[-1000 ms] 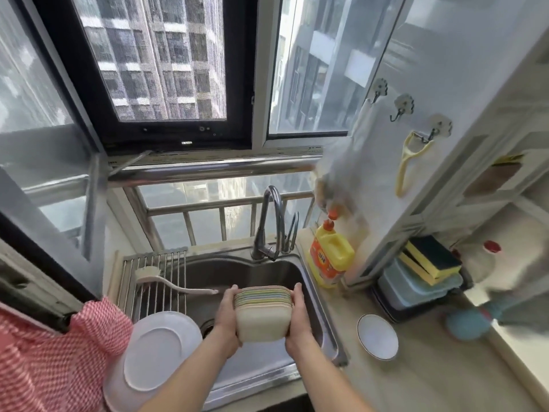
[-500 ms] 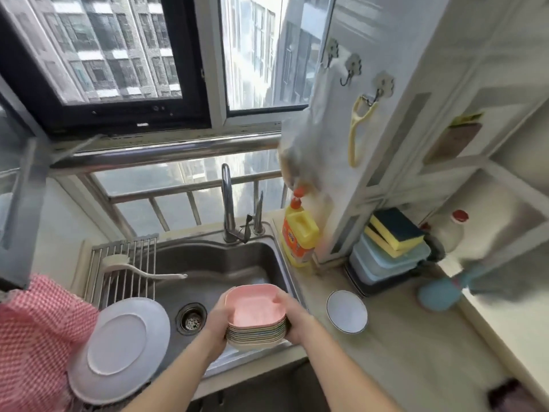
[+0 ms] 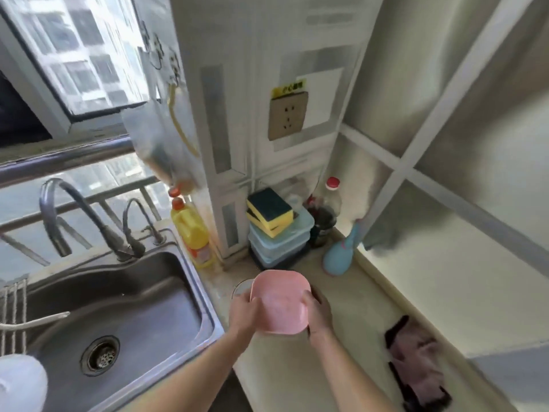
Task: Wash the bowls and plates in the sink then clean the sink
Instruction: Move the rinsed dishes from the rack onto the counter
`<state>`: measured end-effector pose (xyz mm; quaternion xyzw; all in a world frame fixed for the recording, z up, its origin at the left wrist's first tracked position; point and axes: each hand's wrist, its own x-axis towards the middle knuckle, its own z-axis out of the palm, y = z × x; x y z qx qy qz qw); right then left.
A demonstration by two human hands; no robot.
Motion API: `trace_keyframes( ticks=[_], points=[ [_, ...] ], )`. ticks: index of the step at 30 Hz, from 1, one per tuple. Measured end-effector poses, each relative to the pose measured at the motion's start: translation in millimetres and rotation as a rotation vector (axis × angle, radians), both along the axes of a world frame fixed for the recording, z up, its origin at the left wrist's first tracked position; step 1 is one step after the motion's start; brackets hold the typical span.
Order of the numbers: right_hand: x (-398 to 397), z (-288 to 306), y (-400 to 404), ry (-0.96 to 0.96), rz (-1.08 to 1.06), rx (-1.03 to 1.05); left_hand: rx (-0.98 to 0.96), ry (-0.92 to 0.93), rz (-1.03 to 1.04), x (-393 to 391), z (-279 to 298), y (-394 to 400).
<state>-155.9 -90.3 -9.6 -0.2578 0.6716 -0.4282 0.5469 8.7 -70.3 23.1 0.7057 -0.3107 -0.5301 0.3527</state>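
Both hands hold a stack of square bowls (image 3: pixel 280 301) with a pink one on top, over the counter right of the sink. My left hand (image 3: pixel 243 310) grips its left side and my right hand (image 3: pixel 319 313) grips its right side. A small white plate (image 3: pixel 242 287) lies on the counter, partly hidden under the stack. The steel sink (image 3: pixel 184 281) sits at lower left with its drain (image 3: pixel 101 355) showing. A large white plate (image 3: pixel 20 382) shows at the bottom left corner.
A faucet (image 3: pixel 74 215) rises behind the sink. A yellow detergent bottle (image 3: pixel 193 233), sponges (image 3: pixel 269 211) on blue boxes (image 3: pixel 279 245), dark bottles (image 3: pixel 323 215) and a blue spray bottle (image 3: pixel 341 254) line the counter's back. A dark cloth (image 3: pixel 416 364) lies at the right. A drying rack (image 3: pixel 12 316) holds a brush.
Both hands carried the bowl stack from above the sink rightward to over the counter, above the small white plate. The view swung right with them.
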Motion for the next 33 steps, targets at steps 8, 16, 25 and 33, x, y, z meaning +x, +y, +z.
trace_keyframes(
  ticks=[8, 16, 25, 33],
  points=[
    [-77, -41, -12, 0.160, -0.013, 0.057, -0.016, -0.217, -0.214, -76, -30, -9],
    [-80, -56, -32, 0.466, 0.192, 0.128, 0.048, -0.304, -0.203, -92, -62, -18],
    [-20, -18, -32, 1.056, 0.255, -0.408, -0.063, -0.390, -0.098, -57, -44, -17],
    [122, 20, -26, 0.776, 0.514, -0.541, -0.136, -0.397, 0.130, 67, -9, 6]
  ],
)
